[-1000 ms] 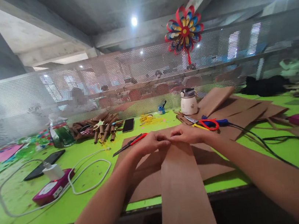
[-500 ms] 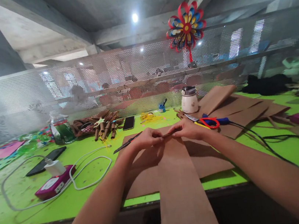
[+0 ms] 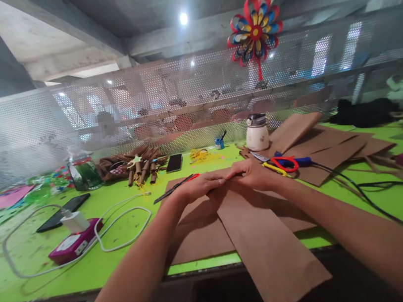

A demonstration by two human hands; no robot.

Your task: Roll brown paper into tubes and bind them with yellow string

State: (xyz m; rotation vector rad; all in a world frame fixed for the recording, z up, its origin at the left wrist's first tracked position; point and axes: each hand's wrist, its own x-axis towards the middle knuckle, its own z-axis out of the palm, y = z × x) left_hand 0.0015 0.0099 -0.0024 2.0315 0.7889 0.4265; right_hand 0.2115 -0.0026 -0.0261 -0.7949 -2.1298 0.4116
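Observation:
A long brown paper strip [image 3: 270, 241] runs from under my fingers toward me, its near end hanging past the table edge. At its far end my left hand [image 3: 203, 184] is closed on the paper, fingers pressed together. Touching it from the other side, my right hand [image 3: 249, 174] has its fingers curled on the same end. The fingers hide that end's edge. Beneath the strip lies a wider brown paper sheet [image 3: 198, 234]. Dark-bladed scissors [image 3: 171, 190] lie beside my left wrist. Scissors with red and yellow handles [image 3: 284, 164] rest beyond my right wrist.
Around the green table [image 3: 128, 266] are a purple power strip [image 3: 72, 244] with a white cable, a phone [image 3: 174, 163], a cream bottle [image 3: 257, 135], stacked brown paper [image 3: 330, 145], rolled paper tubes [image 3: 144, 171] and a blue pot [image 3: 219, 142]. A perforated screen [image 3: 178, 94] stands behind.
The strip's near end has swung to the right, so it now lies slanted. My fingers have gone from pinching its far end to lying lower and closer together over it.

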